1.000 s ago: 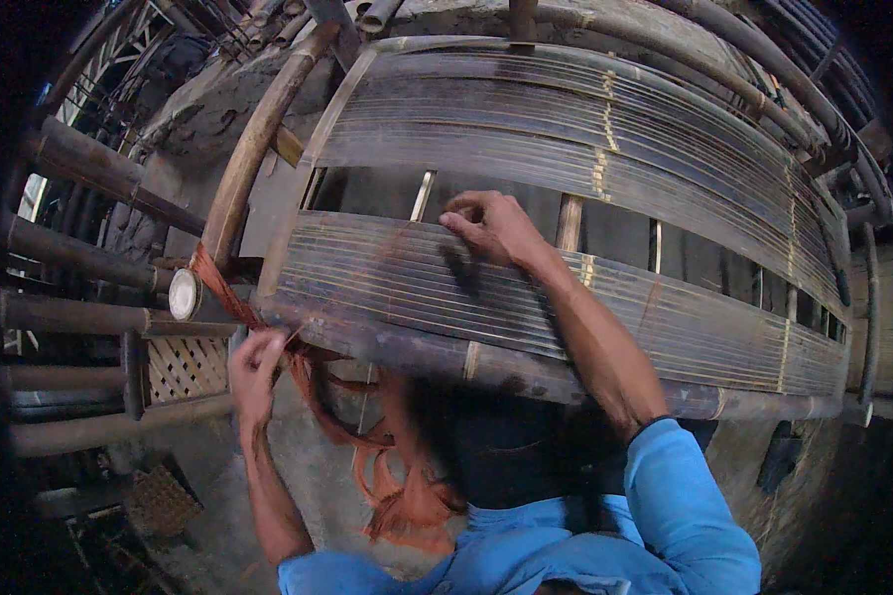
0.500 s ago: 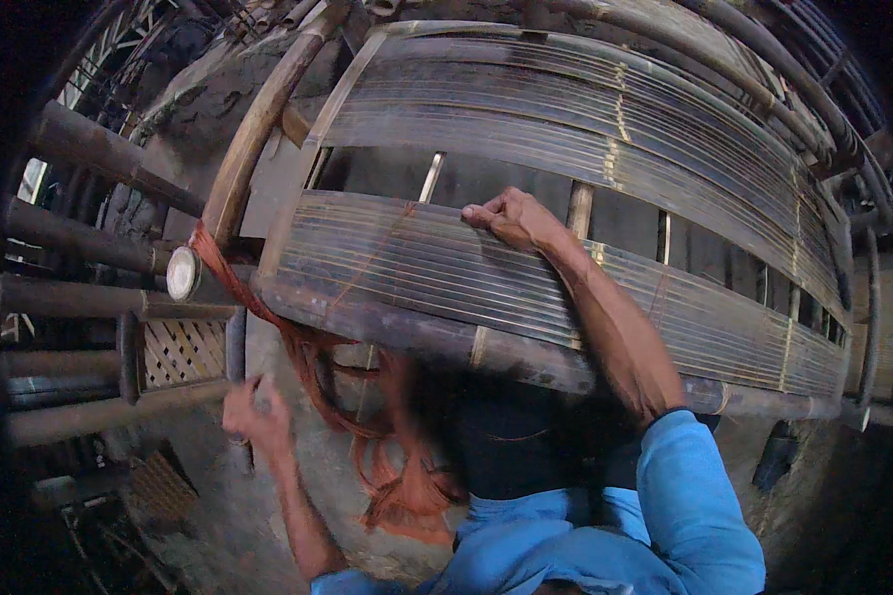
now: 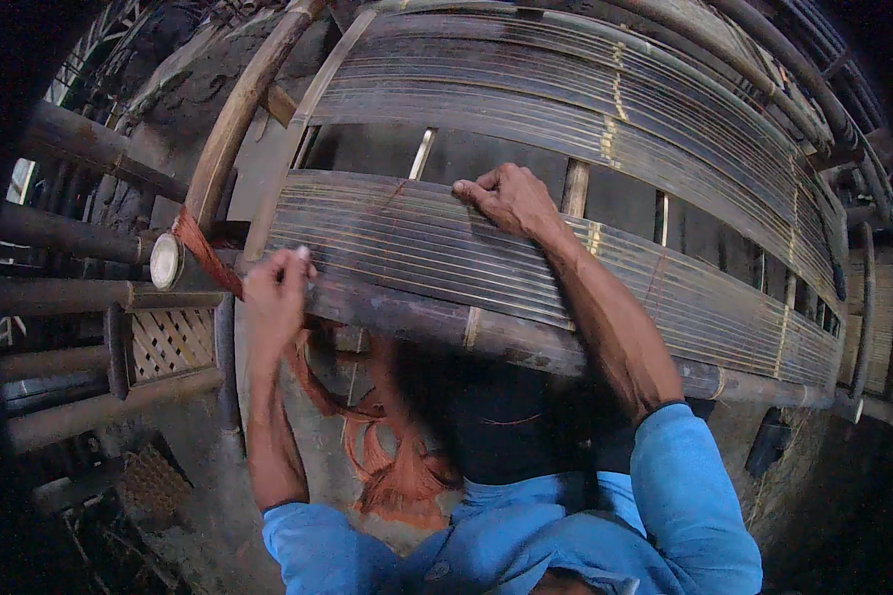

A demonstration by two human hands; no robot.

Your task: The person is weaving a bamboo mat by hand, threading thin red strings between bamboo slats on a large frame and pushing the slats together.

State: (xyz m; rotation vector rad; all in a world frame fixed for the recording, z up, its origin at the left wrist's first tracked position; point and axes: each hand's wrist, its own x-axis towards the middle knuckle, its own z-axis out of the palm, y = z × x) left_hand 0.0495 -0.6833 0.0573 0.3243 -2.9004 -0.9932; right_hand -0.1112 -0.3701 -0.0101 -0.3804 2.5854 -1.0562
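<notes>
Left hand (image 3: 276,293): narrow, thumb near fingertips, by the bamboo slats (image 3: 407,248); can't tell if it's pinching anything
Right hand (image 3: 511,201): loosely curled over those slats, can't tell what's gripped tbh

Dark slatted bamboo platform (image 3: 446,250), gapped lengthwise, with orange strands (image 3: 204,256) at its near-left corner.
</notes>
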